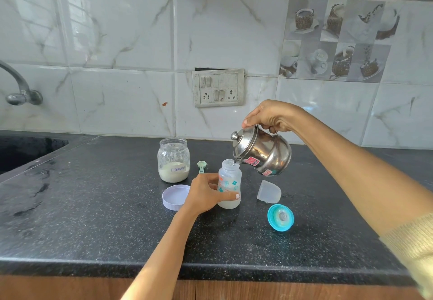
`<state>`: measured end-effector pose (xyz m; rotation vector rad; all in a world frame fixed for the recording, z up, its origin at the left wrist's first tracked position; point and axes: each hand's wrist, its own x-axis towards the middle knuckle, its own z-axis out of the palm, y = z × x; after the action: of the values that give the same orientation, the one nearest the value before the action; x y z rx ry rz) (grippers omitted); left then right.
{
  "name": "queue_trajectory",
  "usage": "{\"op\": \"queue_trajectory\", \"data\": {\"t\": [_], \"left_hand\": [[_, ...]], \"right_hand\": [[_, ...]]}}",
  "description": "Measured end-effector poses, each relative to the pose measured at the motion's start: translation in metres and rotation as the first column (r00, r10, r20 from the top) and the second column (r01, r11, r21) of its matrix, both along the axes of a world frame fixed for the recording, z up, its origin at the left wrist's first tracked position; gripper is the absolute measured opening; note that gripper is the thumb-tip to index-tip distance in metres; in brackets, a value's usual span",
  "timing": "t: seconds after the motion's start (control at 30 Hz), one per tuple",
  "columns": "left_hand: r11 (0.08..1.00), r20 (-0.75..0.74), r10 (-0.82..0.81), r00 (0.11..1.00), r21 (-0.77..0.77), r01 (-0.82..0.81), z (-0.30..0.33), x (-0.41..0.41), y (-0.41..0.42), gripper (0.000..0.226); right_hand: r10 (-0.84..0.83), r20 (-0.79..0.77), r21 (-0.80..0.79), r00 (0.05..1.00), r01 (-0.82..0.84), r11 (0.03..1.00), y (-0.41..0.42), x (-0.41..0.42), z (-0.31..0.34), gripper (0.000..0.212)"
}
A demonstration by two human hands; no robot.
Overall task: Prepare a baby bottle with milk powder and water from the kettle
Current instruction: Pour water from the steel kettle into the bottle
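Head cam: right hand grips tilted steel kettle, pouring; left hand grips clear printed baby bottle. Next up, probably capping it.

The left hand reaches forward, fingers and thumb curled round the bottle. The right hand, arm raised and wrist bent down, grips the tilted kettle from above.

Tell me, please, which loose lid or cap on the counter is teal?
The nipple ring, front right of the bottle; the jar lid is lilac and the dome cap is clear.
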<state>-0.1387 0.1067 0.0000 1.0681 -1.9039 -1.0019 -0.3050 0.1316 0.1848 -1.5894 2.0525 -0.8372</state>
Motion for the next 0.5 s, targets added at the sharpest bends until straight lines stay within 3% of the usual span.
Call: {"op": "queue_trajectory", "data": {"t": [0.5], "left_hand": [[1.000, 0.009, 0.004, 1.000, 0.010, -0.005, 0.0009, -0.0004, 0.0004, 0.058]], "right_hand": [[0.008, -0.007, -0.007, 1.000, -0.008, 1.000, -0.0003, 0.0000, -0.0003, 0.009]]}}
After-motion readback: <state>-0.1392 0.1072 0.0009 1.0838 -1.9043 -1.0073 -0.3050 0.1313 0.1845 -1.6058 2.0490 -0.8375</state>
